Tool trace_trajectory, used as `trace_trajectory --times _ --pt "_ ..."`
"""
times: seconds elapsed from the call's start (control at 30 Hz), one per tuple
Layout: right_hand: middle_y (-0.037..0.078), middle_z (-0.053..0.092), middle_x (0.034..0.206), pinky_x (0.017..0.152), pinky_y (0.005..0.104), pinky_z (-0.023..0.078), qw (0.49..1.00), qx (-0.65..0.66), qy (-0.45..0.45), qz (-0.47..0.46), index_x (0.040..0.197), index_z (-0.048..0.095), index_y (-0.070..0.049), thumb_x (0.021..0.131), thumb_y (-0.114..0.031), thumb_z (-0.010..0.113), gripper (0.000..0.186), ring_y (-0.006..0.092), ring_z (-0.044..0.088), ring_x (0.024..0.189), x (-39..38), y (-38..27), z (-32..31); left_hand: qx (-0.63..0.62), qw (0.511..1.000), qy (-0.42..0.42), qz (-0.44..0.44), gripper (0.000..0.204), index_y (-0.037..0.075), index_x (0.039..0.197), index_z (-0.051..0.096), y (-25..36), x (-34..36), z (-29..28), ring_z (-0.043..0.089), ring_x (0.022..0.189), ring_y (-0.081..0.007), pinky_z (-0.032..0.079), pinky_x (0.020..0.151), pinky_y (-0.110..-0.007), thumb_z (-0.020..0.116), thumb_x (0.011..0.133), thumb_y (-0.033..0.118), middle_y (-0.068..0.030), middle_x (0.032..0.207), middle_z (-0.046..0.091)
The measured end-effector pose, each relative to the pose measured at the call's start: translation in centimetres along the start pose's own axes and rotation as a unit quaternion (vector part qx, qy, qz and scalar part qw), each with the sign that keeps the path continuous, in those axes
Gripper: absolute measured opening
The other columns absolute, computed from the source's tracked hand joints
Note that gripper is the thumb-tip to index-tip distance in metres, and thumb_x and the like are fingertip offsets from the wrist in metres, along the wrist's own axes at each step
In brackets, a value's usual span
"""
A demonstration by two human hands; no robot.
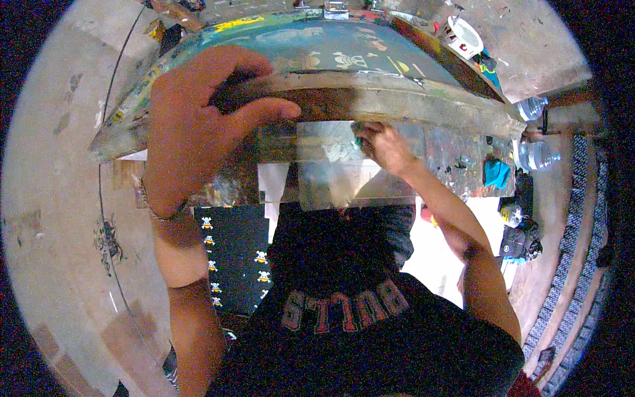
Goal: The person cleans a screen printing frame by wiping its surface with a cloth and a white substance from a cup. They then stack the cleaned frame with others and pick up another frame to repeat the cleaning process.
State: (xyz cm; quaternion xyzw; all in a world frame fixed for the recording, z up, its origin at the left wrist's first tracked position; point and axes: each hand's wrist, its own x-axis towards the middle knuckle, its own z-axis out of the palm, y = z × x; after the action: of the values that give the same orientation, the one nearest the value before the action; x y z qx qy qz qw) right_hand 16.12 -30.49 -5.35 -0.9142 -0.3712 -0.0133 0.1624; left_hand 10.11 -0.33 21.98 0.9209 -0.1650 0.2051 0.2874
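A wooden-framed printing screen (pixel 436 94) is raised across the top of the head view, its mesh marked with small skull shapes. My left hand (pixel 182 119) grips the near bar of this frame toward its left end, thumb below and fingers over the top. Under the raised bar, my right hand (pixel 387 147) is closed in a pinch over a pale, glossy board (pixel 331 180). A bit of teal-green material (pixel 359 140), perhaps a rag, shows at its fingertips. Whitish smears (pixel 339 151) lie on the board beside those fingers.
A bright blue cloth (pixel 496 173) lies on the paint-stained bench (pixel 450 169) to the right. Clear plastic bottles (pixel 539 157) stand past its end. A white tub (pixel 463 36) sits at the far right. Black fabric with skull prints (pixel 231 258) is below the bench at left.
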Motion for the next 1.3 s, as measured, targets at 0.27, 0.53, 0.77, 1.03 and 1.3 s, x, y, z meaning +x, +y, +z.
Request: trace_trajectory --times 0.27,0.53,0.77,1.03,1.3 --pt "0.011 0.067 0.116 0.106 0.0403 0.042 0.986 -0.033 -0.13 0.103 0.112 0.069 -0.008 0.078 -0.01 0.063 0.035 0.0251 0.06 0.112 0.9 -0.8 -1.2 0.0 1.0 -0.021 -0.014 0.041 0.006 0.094 0.069 0.1 0.0 -0.2 0.067 0.077 -0.0218 0.053 0.072 -0.032 0.088 0.065 0.027 -0.007 0.085 0.07" --pt "0.02 0.064 0.113 0.096 0.0479 0.046 0.99 -0.083 -0.041 0.109 0.117 0.063 -0.008 0.086 -0.019 0.062 0.033 0.0363 0.06 0.107 3.6 1.8 -0.5 0.017 1.0 -0.025 -0.005 0.042 0.007 0.096 0.07 0.0 0.1 -0.3 0.068 0.08 -0.0194 0.054 0.075 -0.032 0.088 0.065 0.028 -0.0065 0.086 0.071" --pt "0.02 0.063 0.12 0.1 0.0546 0.044 0.997 -0.038 -0.066 0.028 0.123 0.06 -0.007 0.091 -0.025 0.053 0.037 0.0411 0.062 0.106 4.5 3.1 1.1 0.014 1.0 -0.015 0.007 0.042 0.008 0.096 0.069 -0.3 0.1 -0.1 0.068 0.08 -0.0202 0.054 0.076 -0.033 0.089 0.063 0.027 -0.0067 0.087 0.071" --pt "0.018 0.064 0.109 0.097 0.0477 0.046 0.994 -0.045 -0.041 0.09 0.114 0.063 -0.008 0.087 -0.022 0.061 0.031 0.0395 0.059 0.106 4.7 1.2 0.0 0.011 1.0 -0.018 0.002 0.04 0.006 0.094 0.069 0.2 0.0 -0.2 0.068 0.079 -0.0224 0.054 0.074 -0.033 0.088 0.065 0.027 -0.0074 0.087 0.07" --pt "0.017 0.068 0.098 0.086 0.0454 0.053 0.995 -0.039 -0.083 0.04 0.095 0.069 -0.006 0.079 -0.008 0.059 0.019 0.0293 0.066 0.096 4.9 -4.4 -0.1 0.004 1.0 0.005 0.011 0.041 0.004 0.091 0.067 0.1 -0.3 0.0 0.068 0.075 -0.0233 0.053 0.07 -0.032 0.087 0.065 0.027 -0.01 0.085 0.069"
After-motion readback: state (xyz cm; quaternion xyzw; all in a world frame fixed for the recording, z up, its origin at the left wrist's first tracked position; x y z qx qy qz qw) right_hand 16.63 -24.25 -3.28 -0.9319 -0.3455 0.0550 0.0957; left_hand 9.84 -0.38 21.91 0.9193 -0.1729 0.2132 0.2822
